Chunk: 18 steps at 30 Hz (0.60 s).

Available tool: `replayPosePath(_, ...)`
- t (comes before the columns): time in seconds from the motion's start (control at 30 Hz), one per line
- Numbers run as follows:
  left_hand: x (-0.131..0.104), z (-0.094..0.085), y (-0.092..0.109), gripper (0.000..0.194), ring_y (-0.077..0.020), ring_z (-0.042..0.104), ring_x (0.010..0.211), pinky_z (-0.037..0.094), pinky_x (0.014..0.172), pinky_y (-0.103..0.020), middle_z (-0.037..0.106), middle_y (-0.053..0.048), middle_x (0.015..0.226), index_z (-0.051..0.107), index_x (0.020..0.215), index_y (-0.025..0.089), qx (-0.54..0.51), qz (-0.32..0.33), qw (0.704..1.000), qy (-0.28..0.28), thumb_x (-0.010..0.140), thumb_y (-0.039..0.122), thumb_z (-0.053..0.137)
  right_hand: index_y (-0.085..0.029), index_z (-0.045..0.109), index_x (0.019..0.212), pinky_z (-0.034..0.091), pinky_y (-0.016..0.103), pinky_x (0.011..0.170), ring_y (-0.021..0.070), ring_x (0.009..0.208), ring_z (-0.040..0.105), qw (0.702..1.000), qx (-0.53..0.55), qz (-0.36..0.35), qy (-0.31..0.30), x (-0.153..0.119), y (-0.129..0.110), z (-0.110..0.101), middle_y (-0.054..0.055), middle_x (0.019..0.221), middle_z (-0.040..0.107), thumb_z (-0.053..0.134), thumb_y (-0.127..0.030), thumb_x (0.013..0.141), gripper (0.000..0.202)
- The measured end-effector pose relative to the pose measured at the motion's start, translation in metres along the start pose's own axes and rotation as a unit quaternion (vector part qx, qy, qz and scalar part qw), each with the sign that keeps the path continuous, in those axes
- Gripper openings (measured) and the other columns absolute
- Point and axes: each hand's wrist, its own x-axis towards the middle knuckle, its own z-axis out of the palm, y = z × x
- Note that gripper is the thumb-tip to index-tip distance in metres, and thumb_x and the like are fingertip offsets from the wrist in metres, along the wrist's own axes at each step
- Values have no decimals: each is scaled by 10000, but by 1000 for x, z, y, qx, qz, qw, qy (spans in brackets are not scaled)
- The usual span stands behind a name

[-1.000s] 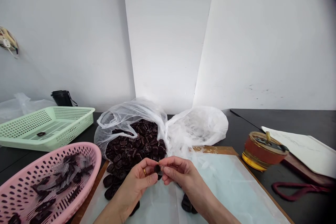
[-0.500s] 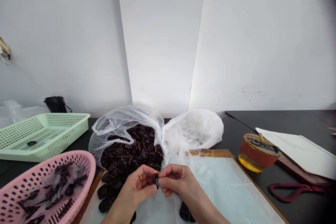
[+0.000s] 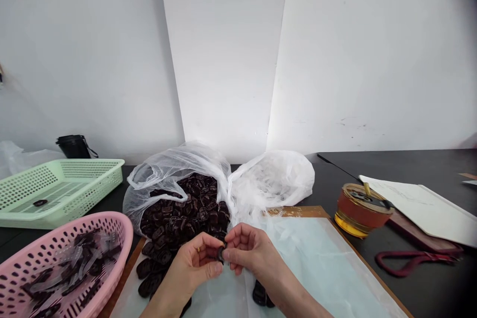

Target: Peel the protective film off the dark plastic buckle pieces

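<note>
Both hands clamped on one small dark piece, over the sheet

Left hand (image 3: pixel 197 261) and right hand (image 3: pixel 249 253) meet fingertip to fingertip; each pinches the same dark piece (image 3: pixel 220 253). Fingers cover most of it, can't tell its full shape. Ring (image 3: pixel 198 249) on a left finger. Piece is held just in front of the pile (image 3: pixel 179 218) of similar parts spilling from a clear bag (image 3: pixel 164 166). White bag (image 3: pixel 288 179) with translucent bits sits right beside that. Pale sheet (image 3: pixel 320 268) lies on a brown board (image 3: pixel 298 211) below the hands; a couple of dark parts (image 3: pixel 260 292) by the right forearm. Left side: pink basket (image 3: pixel 125 238) with dark parts and clear strips, green basket (image 3: pixel 97 196) behind it with one dark part inside. Right side: tape roll (image 3: pixel 363 213), notebook (image 3: pixel 421 206), scissors (image 3: pixel 404 264).
</note>
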Motion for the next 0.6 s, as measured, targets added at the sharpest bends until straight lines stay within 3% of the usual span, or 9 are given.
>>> replayPosePath(0.43,-1,5,2,301,-184,640,824,490,735,-264,742,-30,813,744,828,192,24,-9,999,35,584,256,907,-159,607,776,429,188,399,73,411,523,999,-12,-33,5,2,2,-1,-62,563,619,788,-160,588,261)
replayPosePath(0.6,-2,8,1,317,-223,664,861,548,800,-334,759,-49,856,768,848,192,26,-34,996,73,621,385,874,-163,600,808,445,195,438,81,474,532,998,-49,-45,11,0,-2,0,-54,608,619,729,-132,629,222)
